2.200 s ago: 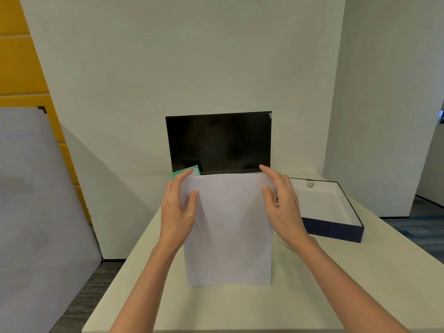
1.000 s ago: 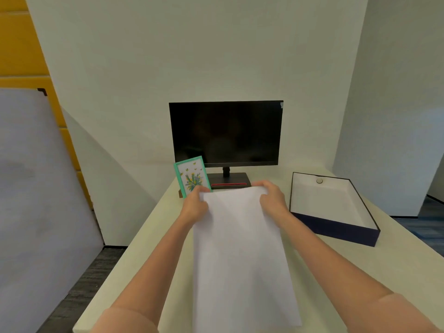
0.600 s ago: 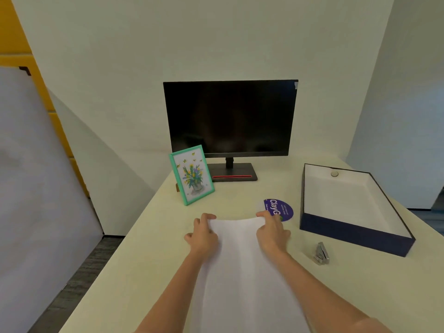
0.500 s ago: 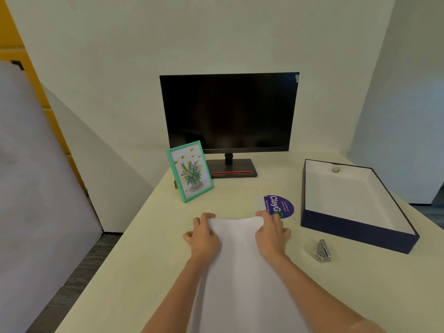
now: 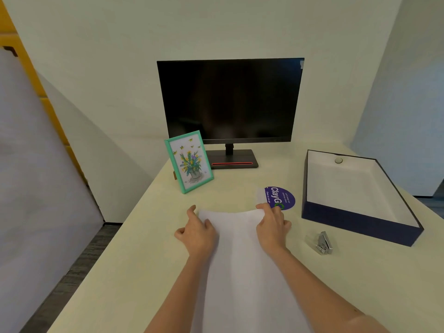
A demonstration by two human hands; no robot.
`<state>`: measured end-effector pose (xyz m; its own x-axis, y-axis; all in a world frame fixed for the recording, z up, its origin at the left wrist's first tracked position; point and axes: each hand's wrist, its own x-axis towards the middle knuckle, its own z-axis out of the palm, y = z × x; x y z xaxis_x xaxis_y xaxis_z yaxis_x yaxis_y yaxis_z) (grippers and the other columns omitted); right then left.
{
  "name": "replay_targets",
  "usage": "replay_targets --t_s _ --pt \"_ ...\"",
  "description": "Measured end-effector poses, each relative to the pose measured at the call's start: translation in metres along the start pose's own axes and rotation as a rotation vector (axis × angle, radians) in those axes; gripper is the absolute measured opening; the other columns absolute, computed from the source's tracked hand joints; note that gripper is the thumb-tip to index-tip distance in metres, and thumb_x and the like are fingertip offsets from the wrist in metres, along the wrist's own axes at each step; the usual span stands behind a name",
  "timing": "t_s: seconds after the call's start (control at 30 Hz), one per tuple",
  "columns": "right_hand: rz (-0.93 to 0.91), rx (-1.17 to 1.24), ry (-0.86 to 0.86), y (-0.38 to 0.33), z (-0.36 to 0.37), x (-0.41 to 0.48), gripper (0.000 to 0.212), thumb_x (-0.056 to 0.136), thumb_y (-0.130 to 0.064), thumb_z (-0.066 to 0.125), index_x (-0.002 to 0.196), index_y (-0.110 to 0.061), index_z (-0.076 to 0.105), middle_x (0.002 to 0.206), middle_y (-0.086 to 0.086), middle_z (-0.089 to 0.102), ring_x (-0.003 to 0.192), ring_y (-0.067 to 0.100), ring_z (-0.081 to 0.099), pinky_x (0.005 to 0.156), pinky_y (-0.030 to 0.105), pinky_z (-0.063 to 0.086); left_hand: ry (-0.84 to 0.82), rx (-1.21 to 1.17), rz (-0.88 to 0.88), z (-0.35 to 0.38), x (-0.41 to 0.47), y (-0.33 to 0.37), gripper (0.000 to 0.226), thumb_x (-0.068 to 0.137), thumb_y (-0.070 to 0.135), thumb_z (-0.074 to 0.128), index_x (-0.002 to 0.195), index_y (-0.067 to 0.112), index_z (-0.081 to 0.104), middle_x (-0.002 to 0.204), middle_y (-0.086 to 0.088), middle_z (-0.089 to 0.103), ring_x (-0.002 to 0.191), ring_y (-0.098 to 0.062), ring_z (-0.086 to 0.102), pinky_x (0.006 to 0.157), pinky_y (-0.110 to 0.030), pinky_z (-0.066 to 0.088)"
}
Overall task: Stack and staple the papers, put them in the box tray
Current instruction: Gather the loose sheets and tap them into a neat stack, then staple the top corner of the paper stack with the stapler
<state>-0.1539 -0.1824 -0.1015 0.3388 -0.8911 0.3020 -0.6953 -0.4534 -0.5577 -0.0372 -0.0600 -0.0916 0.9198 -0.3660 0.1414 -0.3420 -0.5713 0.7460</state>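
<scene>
A stack of white papers lies flat on the cream table, reaching from the middle toward me. My left hand grips its far left corner and my right hand grips its far right corner, where the top edge bulges up a little. A small silver stapler lies on the table to the right of my right hand. Behind the stapler sits the dark blue box tray with a white inside, holding only a small round button on its far wall.
A black monitor stands at the back of the table. A green-framed flower picture leans in front of it to the left. A purple round sticker lies just beyond my right hand. The table's left edge drops to the floor.
The papers went from upright on their edge to flat on the table. Both hands slid to the far corners. The view tilted down, revealing the stapler and sticker.
</scene>
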Motion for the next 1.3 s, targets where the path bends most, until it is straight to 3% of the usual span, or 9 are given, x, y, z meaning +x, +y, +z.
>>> replay_targets --t_s 0.33,0.5,0.63,0.77,0.87,0.97,1.03,1.2,1.3 --pt "0.005 -0.022 -0.030 -0.003 -0.004 -0.001 0.051 0.088 0.003 0.045 0.128 -0.028 0.051 0.117 0.005 0.051 0.110 0.022 0.048 0.092 0.035 0.031 -0.008 0.077 0.036 0.002 -0.001 -0.005 0.039 0.090 0.019 0.044 0.128 0.020 0.041 0.087 0.000 0.068 0.090 -0.020 0.059 0.087 -0.033 0.025" --pt "0.058 -0.002 -0.092 -0.008 -0.026 0.003 0.048 0.092 -0.017 0.052 0.138 -0.027 0.041 0.128 0.008 0.041 0.117 0.027 0.046 0.100 0.039 0.033 -0.007 0.088 0.048 0.004 0.000 -0.006 0.037 0.091 0.021 0.044 0.128 0.022 0.041 0.090 0.001 0.067 0.092 -0.019 0.059 0.089 -0.034 0.025" --pt "0.053 -0.411 -0.259 0.011 -0.087 0.013 0.036 0.087 -0.022 0.051 0.123 -0.022 0.052 0.126 0.010 0.043 0.119 0.030 0.041 0.101 0.043 0.030 -0.006 0.087 0.051 0.005 0.000 -0.007 0.036 0.092 0.021 0.044 0.127 0.021 0.042 0.091 0.000 0.067 0.093 -0.020 0.059 0.089 -0.034 0.024" --pt "0.230 -0.615 -0.422 0.040 -0.125 0.011 0.058 0.076 -0.022 0.057 0.130 -0.017 0.037 0.127 0.011 0.039 0.119 0.030 0.042 0.097 0.042 0.035 -0.004 0.080 0.045 0.004 0.000 -0.007 0.034 0.092 0.022 0.044 0.126 0.020 0.043 0.090 -0.002 0.068 0.093 -0.021 0.059 0.089 -0.034 0.025" --pt "0.301 -0.465 -0.578 0.051 -0.128 0.005 0.070 0.078 -0.025 0.062 0.137 -0.015 0.026 0.136 0.017 0.029 0.114 0.032 0.049 0.087 0.037 0.044 -0.008 0.066 0.046 0.003 0.000 -0.007 0.034 0.093 0.022 0.045 0.126 0.020 0.043 0.093 -0.002 0.068 0.095 -0.021 0.059 0.090 -0.034 0.024" --pt "0.234 -0.397 -0.637 0.051 -0.129 0.005 0.027 0.087 -0.019 0.052 0.110 -0.014 0.039 0.131 0.015 0.039 0.093 0.026 0.047 0.072 0.027 0.042 -0.012 0.056 0.042 0.002 0.000 -0.006 0.033 0.093 0.022 0.045 0.126 0.020 0.044 0.094 -0.002 0.068 0.095 -0.021 0.059 0.090 -0.034 0.024" --pt "0.190 -0.294 -0.615 0.043 -0.131 0.014 0.013 0.087 -0.016 0.053 0.096 -0.012 0.044 0.106 0.007 0.055 0.084 0.021 0.047 0.060 0.023 0.040 -0.013 0.062 0.045 0.001 0.000 -0.005 0.033 0.093 0.023 0.045 0.126 0.021 0.044 0.095 -0.001 0.068 0.096 -0.021 0.059 0.090 -0.034 0.024" --pt "0.267 0.854 -0.541 -0.012 -0.112 0.023 0.012 0.085 -0.017 0.068 0.080 -0.013 0.058 0.077 0.003 0.059 0.067 0.015 0.054 0.056 0.025 0.042 -0.012 0.052 0.049 0.001 -0.001 -0.005 0.032 0.092 0.021 0.044 0.125 0.020 0.044 0.095 0.000 0.068 0.095 -0.019 0.059 0.089 -0.033 0.024" --pt "0.238 1.079 -0.387 -0.038 -0.063 -0.007 0.022 0.083 -0.025 0.071 0.072 -0.013 0.056 0.066 0.000 0.059 0.063 0.016 0.053 0.059 0.029 0.042 -0.015 0.047 0.044 0.000 -0.001 -0.005 0.031 0.092 0.021 0.044 0.123 0.020 0.045 0.096 0.000 0.069 0.096 -0.019 0.059 0.090 -0.033 0.024"
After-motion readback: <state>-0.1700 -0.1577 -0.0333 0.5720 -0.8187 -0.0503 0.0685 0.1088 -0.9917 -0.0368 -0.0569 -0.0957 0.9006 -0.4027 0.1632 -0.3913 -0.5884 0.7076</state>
